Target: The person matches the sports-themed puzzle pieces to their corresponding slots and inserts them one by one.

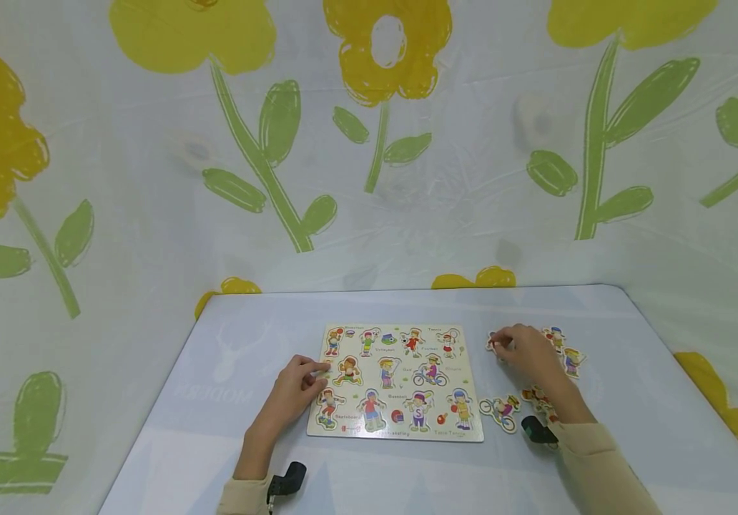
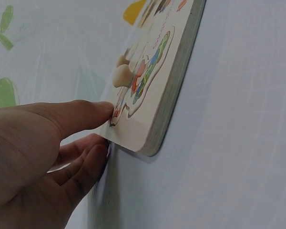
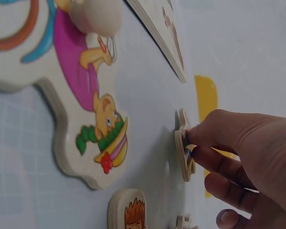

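Note:
A wooden peg puzzle board (image 1: 404, 383) with painted sports figures lies flat on the table. At its left edge is my left hand (image 1: 294, 390), gripping that edge: the thumb (image 2: 88, 114) is over the top and the other fingers are against the side. Beside it in the left wrist view is a skateboarder figure (image 2: 145, 78) with a round wooden knob. Right of the board, my right hand (image 1: 530, 350) pinches a small wooden puzzle piece (image 3: 185, 152) between thumb and fingers. The fingers hide much of its picture.
A cyclist puzzle piece (image 1: 501, 415) lies close to the board's lower right corner. More loose figure pieces (image 1: 573, 363) are behind and beside my right forearm, several in all. The white table (image 1: 247, 415) meets a flower-printed curtain (image 1: 420, 214) at the back.

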A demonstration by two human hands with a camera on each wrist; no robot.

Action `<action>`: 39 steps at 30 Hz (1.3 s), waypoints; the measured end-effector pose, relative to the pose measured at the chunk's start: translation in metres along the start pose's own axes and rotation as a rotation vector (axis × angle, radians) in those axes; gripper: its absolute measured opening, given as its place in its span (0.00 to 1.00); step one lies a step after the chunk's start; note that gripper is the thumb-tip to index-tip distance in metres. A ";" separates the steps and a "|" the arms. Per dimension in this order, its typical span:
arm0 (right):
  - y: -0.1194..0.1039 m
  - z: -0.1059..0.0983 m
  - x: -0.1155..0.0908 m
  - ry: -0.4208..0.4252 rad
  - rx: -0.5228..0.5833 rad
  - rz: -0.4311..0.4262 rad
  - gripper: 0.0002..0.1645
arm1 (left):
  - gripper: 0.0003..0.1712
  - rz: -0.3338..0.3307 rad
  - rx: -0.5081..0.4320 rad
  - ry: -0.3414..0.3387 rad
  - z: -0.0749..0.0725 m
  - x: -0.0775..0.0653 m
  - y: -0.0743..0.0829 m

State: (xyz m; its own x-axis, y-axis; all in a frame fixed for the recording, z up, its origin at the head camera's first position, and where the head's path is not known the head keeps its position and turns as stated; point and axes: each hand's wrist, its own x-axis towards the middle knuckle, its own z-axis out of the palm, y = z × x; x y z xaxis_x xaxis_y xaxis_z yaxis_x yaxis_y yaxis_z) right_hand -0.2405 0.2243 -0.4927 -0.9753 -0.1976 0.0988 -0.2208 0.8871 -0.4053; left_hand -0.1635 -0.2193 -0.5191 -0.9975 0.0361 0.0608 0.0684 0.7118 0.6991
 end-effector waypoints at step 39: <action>-0.049 0.013 -0.019 -0.003 -0.067 -0.038 0.10 | 0.17 0.000 0.013 0.000 -0.001 0.000 0.002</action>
State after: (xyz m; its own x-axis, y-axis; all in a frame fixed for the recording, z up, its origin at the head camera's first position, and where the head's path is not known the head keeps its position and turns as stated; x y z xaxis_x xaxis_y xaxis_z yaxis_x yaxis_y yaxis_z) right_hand -0.2114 0.1796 -0.4863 -0.9662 -0.2331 0.1099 -0.2569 0.9050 -0.3392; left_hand -0.1633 -0.2187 -0.5170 -0.9975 0.0360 0.0603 0.0677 0.7211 0.6895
